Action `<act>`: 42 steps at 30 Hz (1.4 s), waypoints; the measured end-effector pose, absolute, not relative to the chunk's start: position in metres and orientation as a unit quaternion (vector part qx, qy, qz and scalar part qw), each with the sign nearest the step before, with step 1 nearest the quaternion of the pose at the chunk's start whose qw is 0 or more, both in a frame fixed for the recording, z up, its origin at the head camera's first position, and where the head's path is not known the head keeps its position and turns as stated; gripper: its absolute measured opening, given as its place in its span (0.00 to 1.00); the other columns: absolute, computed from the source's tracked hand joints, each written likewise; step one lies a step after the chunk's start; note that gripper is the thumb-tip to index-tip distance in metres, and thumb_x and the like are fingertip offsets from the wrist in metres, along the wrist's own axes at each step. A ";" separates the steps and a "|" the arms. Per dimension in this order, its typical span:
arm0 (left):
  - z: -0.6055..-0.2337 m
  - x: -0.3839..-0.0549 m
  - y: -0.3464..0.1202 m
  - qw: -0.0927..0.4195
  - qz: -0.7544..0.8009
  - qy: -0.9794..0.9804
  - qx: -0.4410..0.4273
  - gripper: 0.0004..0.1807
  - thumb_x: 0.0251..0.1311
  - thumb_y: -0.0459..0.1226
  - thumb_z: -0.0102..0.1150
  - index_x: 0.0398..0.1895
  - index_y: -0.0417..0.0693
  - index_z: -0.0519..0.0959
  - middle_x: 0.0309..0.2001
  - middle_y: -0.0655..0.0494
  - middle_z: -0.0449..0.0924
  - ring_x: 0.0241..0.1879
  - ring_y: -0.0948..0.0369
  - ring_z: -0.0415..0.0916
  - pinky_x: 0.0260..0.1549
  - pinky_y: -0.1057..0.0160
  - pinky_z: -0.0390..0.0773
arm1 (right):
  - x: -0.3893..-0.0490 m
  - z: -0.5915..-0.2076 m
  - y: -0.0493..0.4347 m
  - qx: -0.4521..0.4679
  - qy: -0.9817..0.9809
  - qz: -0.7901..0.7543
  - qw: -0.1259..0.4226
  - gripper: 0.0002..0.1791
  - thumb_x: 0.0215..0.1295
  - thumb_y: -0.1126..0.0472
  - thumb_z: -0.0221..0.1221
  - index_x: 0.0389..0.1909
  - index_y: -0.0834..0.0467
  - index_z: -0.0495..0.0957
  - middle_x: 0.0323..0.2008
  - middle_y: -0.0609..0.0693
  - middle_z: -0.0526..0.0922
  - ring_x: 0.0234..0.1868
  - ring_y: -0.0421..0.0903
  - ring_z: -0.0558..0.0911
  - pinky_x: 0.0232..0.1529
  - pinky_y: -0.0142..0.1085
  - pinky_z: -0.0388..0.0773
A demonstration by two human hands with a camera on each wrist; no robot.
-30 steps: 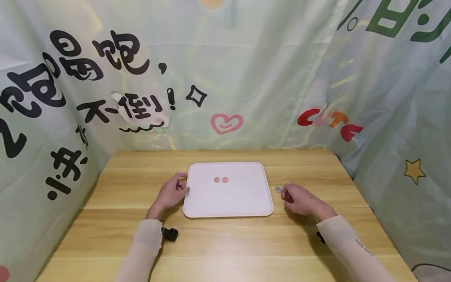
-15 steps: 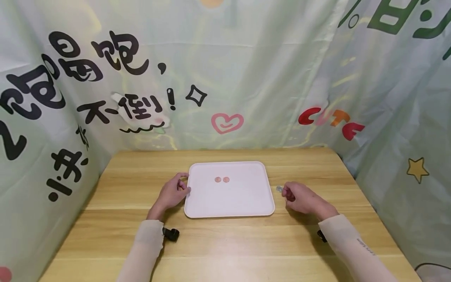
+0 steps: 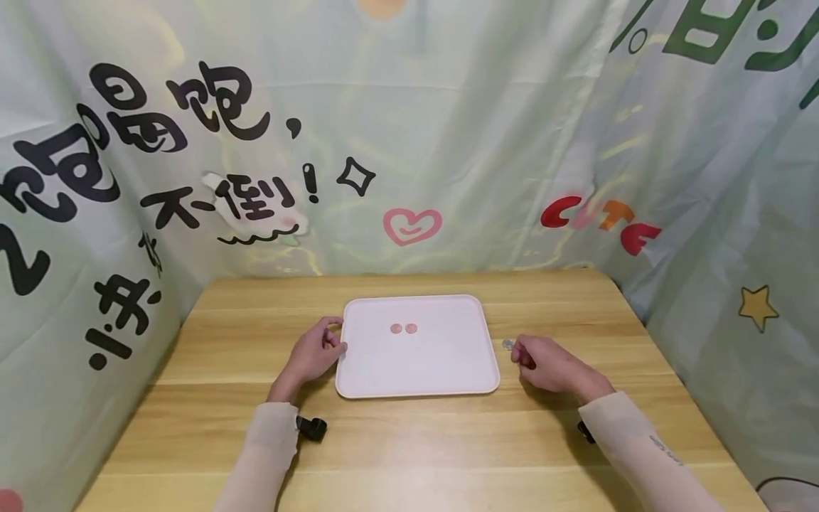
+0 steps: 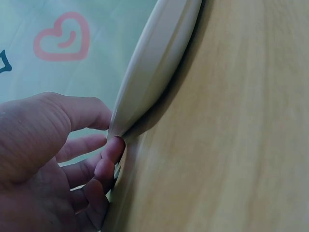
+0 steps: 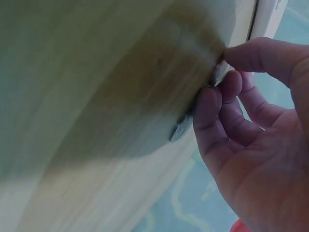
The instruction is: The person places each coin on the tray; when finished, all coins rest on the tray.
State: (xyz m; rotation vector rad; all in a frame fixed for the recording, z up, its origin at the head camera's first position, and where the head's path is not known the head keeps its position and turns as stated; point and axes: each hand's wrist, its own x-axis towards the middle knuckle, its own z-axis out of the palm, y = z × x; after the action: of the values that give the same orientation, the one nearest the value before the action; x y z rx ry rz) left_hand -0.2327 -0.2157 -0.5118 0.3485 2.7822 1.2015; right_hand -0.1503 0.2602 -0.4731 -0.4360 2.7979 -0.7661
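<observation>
The left hand (image 3: 313, 352) holds the left edge of a pale pink tray (image 3: 416, 373). In the left wrist view its thumb (image 4: 94, 112) lies at the rim and the other fingers are bent below it. Two copper-coloured coins (image 3: 396, 328) lie side by side on the tray. Right of the tray, the right hand (image 3: 550, 364) is low over the table with curled fingers. Up close, its thumb and fingertips pinch a silver coin (image 5: 222, 71). Another silver coin (image 5: 181, 128) lies on the wood just beyond the index finger.
The wooden table (image 3: 409, 455) extends around the tray. A printed curtain (image 3: 473, 178) stands behind the table and along both sides. A black wrist camera (image 3: 312, 429) sticks out from the left sleeve, and another camera (image 3: 585, 432) shows under the right sleeve.
The head view has shifted very slightly. Both hands, the tray and the coins keep nearly the same places.
</observation>
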 end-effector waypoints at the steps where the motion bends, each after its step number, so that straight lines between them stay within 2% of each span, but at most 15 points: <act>1: -0.512 -0.233 -0.214 0.043 0.395 0.911 0.111 0.28 0.71 0.35 0.68 0.73 0.42 0.74 0.39 0.50 0.83 0.34 0.60 0.74 0.40 0.62 0.73 | -0.150 -0.473 0.261 -0.150 0.949 -0.257 0.101 0.11 0.64 0.74 0.66 0.40 0.59 0.77 0.31 0.48 0.77 0.33 0.42 0.73 0.36 0.33 0.71; 8: -0.517 -0.237 -0.200 0.051 0.415 0.902 0.106 0.28 0.71 0.35 0.68 0.73 0.44 0.75 0.39 0.50 0.83 0.34 0.60 0.75 0.38 0.63 0.74 | -0.150 -0.466 0.279 -0.123 0.961 -0.234 0.081 0.07 0.67 0.69 0.70 0.37 0.60 0.80 0.34 0.49 0.82 0.36 0.42 0.78 0.40 0.37 0.79; 11: -0.516 -0.238 -0.197 0.049 0.415 0.903 0.103 0.29 0.71 0.36 0.68 0.73 0.45 0.75 0.39 0.51 0.83 0.33 0.60 0.74 0.38 0.62 0.73 | -0.151 -0.463 0.284 -0.126 0.963 -0.229 0.071 0.07 0.67 0.66 0.72 0.35 0.60 0.81 0.33 0.49 0.82 0.35 0.43 0.77 0.39 0.37 0.79; 15: -0.514 -0.238 -0.199 0.044 0.410 0.906 0.094 0.28 0.70 0.35 0.69 0.72 0.45 0.75 0.38 0.51 0.83 0.33 0.59 0.74 0.39 0.61 0.73 | -0.155 -0.461 0.283 -0.141 0.961 -0.222 0.085 0.08 0.68 0.64 0.71 0.36 0.61 0.81 0.33 0.49 0.81 0.35 0.42 0.76 0.39 0.36 0.77; 23: -0.512 -0.238 -0.201 0.047 0.406 0.908 0.097 0.29 0.71 0.35 0.68 0.73 0.46 0.75 0.39 0.51 0.83 0.34 0.60 0.74 0.39 0.61 0.73 | -0.161 -0.457 0.279 -0.151 0.959 -0.201 0.133 0.06 0.69 0.64 0.69 0.34 0.59 0.82 0.30 0.48 0.77 0.33 0.42 0.72 0.37 0.35 0.72; 29: -0.512 -0.238 -0.201 0.046 0.406 0.908 0.096 0.29 0.71 0.35 0.68 0.73 0.45 0.75 0.39 0.51 0.83 0.34 0.60 0.74 0.39 0.62 0.73 | -0.162 -0.464 0.279 -0.158 0.958 -0.213 0.112 0.07 0.64 0.66 0.70 0.31 0.57 0.81 0.32 0.48 0.79 0.35 0.41 0.74 0.38 0.33 0.74; 35: -0.513 -0.238 -0.201 0.047 0.412 0.904 0.102 0.29 0.71 0.36 0.68 0.73 0.44 0.75 0.39 0.51 0.83 0.33 0.60 0.74 0.38 0.63 0.73 | -0.160 -0.465 0.277 -0.134 0.953 -0.252 0.098 0.09 0.64 0.70 0.71 0.36 0.59 0.79 0.34 0.48 0.82 0.36 0.42 0.77 0.40 0.34 0.79; 42: -0.514 -0.234 -0.209 0.042 0.404 0.909 0.093 0.29 0.70 0.34 0.69 0.73 0.44 0.76 0.38 0.51 0.83 0.33 0.60 0.73 0.37 0.63 0.72 | -0.162 -0.471 0.269 -0.149 0.951 -0.250 0.104 0.11 0.60 0.69 0.71 0.37 0.59 0.77 0.32 0.47 0.80 0.35 0.40 0.75 0.37 0.32 0.75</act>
State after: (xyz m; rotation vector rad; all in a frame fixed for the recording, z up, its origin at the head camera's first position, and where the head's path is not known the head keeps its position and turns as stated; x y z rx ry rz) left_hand -0.2339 -0.2089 -0.5136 0.2840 2.7826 1.2350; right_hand -0.1622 0.2689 -0.4713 -0.4406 2.8043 -0.7370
